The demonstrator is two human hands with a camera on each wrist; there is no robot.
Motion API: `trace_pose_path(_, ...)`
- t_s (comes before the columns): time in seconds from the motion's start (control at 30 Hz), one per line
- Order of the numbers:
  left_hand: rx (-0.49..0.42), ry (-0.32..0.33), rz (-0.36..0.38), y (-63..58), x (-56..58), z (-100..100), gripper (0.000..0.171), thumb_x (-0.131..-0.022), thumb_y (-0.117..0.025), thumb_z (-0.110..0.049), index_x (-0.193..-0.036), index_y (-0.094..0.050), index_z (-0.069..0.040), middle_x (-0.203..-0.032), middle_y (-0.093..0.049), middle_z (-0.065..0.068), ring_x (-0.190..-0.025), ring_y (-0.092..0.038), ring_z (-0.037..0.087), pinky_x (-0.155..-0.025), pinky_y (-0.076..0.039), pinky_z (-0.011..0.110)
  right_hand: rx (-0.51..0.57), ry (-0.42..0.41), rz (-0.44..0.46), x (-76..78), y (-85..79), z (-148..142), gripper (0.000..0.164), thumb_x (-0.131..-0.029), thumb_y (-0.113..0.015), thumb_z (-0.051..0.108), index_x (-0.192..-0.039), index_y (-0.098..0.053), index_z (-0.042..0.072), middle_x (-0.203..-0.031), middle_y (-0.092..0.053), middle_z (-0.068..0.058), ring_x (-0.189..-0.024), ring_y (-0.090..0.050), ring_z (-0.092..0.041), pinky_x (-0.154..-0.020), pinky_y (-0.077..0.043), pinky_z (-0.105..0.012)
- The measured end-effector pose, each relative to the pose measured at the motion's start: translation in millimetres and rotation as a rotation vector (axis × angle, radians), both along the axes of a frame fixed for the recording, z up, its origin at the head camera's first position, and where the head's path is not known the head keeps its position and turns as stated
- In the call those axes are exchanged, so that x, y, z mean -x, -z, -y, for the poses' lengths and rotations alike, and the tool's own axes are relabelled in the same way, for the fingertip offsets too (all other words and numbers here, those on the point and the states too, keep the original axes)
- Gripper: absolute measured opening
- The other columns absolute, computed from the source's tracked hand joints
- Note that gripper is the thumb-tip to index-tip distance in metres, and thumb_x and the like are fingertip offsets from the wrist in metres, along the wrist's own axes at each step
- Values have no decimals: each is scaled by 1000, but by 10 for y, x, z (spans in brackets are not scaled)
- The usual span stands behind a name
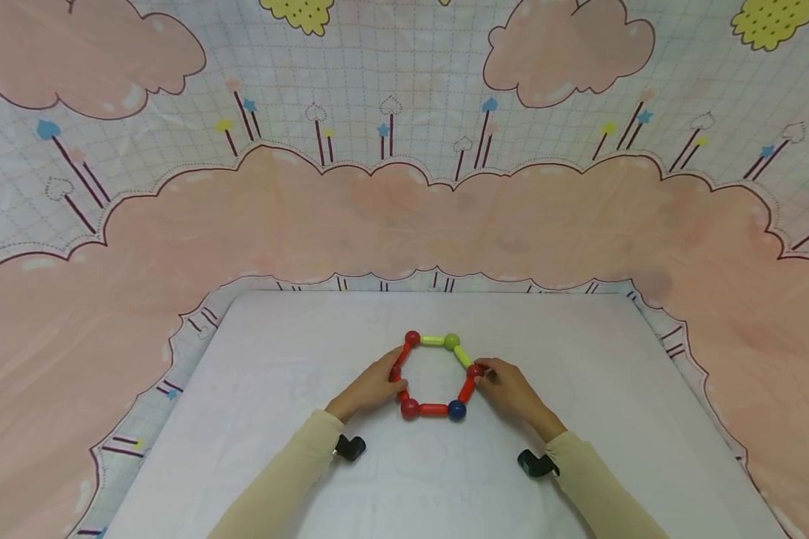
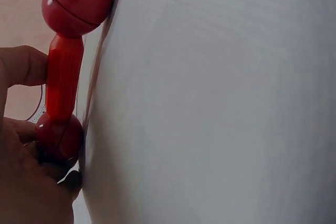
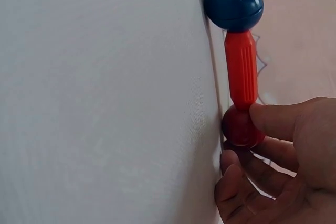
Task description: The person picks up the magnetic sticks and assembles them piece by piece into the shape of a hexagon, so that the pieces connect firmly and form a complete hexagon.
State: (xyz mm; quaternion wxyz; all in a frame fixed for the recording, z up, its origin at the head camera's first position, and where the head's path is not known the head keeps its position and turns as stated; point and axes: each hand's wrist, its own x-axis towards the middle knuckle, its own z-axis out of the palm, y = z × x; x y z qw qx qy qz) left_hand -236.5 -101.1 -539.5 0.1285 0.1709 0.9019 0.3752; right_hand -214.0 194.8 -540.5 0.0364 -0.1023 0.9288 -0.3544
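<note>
A six-sided ring of toy building rods and balls lies on the white table. Its balls are mostly red, with one green ball (image 1: pixel 452 341) and one blue ball (image 1: pixel 457 410). Two rods are yellow-green, such as the top rod (image 1: pixel 433 340); the others are red, like the bottom rod (image 1: pixel 434 410). My left hand (image 1: pixel 371 385) holds the ring's left corner, thumb against a red rod (image 2: pixel 64 80) and fingers around the left red ball (image 2: pixel 59 137). At the opposite corner my right hand (image 1: pixel 512 389) pinches the right red ball (image 3: pixel 242 127) between thumb and fingers.
The white tabletop (image 1: pixel 297 464) spreads around the ring. A patterned cloth (image 1: pixel 445 224) with clouds stands behind and beside it. Dark wrist cameras hang at the left cuff (image 1: pixel 320 434) and the right cuff (image 1: pixel 566 445).
</note>
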Motion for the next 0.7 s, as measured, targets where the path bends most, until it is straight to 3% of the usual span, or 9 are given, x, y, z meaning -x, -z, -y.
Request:
trace_pose_path(0.23, 1, -20, 17, 42, 19, -28, 74, -95, -62, -30, -155, -25, -7, -155, -38, 14, -138, -41, 26, -118, -29, 48, 15, 23, 23, 18, -6, 32, 39, -94, -65, 17, -131, -59, 5, -118, -65, -12, -99, -58, -23, -91, -50, -44)
trace_pose_path(0.43, -43, -47, 15, 26, 14, 6, 62, -98, -57, -22, -153, -32, -8, -134, -54, 17, -120, -50, 26, -110, -38, 48, 26, 34, 28, 20, 7, 44, 37, -94, -66, 16, -129, -60, 6, -116, -66, -12, -100, -59, -22, -90, -50, -44)
trace_pose_path(0.57, -33, -47, 6, 29, 24, 20, 56, -101, -53, -21, -152, -34, -10, -146, -49, 14, -128, -49, 25, -115, -33, 49, 23, 44, 20, 17, 13, 27, 37, -93, -66, 16, -128, -61, 6, -114, -66, -11, -98, -60, -22, -89, -50, -43)
trace_pose_path(0.7, -30, -27, 2, 39, 57, 9, 55, -102, -52, -21, -152, -34, -10, -147, -49, 14, -122, -49, 24, -115, -33, 49, 26, 57, 19, 22, 25, 7, 36, -93, -66, 16, -128, -61, 6, -113, -67, -11, -96, -59, -21, -87, -51, -42)
